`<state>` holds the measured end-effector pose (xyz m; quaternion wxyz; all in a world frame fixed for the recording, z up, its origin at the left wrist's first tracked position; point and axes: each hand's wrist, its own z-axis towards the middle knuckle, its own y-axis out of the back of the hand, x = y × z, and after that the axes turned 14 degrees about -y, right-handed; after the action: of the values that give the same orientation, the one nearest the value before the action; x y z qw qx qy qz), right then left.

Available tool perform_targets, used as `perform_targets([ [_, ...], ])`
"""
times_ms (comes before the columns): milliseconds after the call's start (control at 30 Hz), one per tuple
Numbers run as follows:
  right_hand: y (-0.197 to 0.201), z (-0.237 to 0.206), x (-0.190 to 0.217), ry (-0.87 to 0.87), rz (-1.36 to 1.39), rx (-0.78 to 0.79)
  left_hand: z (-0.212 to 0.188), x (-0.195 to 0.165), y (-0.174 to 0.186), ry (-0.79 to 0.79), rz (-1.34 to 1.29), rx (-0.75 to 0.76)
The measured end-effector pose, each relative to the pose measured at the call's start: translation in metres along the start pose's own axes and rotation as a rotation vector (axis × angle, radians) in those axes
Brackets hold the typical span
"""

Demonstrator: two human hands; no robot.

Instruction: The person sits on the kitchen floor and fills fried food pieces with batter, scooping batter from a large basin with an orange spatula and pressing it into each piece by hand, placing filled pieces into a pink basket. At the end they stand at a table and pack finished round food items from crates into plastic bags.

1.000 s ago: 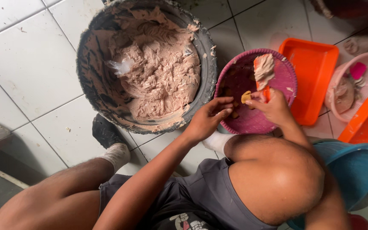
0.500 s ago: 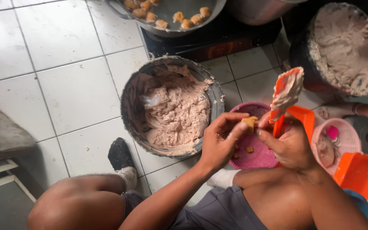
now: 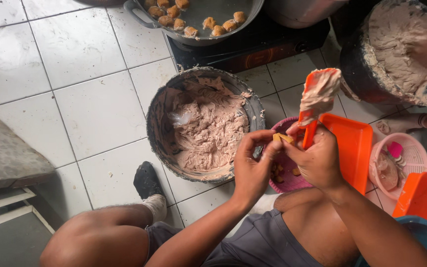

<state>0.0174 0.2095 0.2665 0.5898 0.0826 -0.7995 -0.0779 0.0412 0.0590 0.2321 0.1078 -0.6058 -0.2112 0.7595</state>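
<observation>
A small yellow piece (image 3: 282,138) sits pinched between both hands above the purple bowl (image 3: 286,180) — left hand (image 3: 253,165) gripping its left side, right hand (image 3: 317,160) also clasping an orange spatula (image 3: 316,101) loaded with paste. The grey paste basin (image 3: 201,123) lies left, an orange tray (image 3: 354,148) right.

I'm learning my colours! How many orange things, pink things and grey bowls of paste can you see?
Orange: 3, the spatula, the tray, the container.
Pink: 2, the bowl, the basket.
Paste bowls: 2, near and far.
Total: 7.
</observation>
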Motion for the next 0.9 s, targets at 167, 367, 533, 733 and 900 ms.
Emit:
perform_targets([
  [167, -0.003, -0.004, 0.004, -0.026, 0.013, 0.008, 0.01, 0.008, 0.005, 0.159, -0.132, 0.055],
  [367, 0.019, -0.001, 0.011, 0.08, -0.04, -0.023, 0.03, 0.005, 0.025, 0.21, -0.293, 0.298],
  [533, 0.021, -0.001, 0.015, -0.06, 0.059, 0.126, 0.031, 0.0, 0.024, 0.267, -0.176, 0.409],
  [733, 0.012, -0.011, 0.013, -0.197, -0.175, 0.077, 0.036, 0.011, 0.024, 0.312, -0.236, 0.082],
  [900, 0.002, -0.016, 0.003, -0.247, -0.092, 0.228, 0.04, 0.014, 0.028, 0.264, -0.298, -0.149],
])
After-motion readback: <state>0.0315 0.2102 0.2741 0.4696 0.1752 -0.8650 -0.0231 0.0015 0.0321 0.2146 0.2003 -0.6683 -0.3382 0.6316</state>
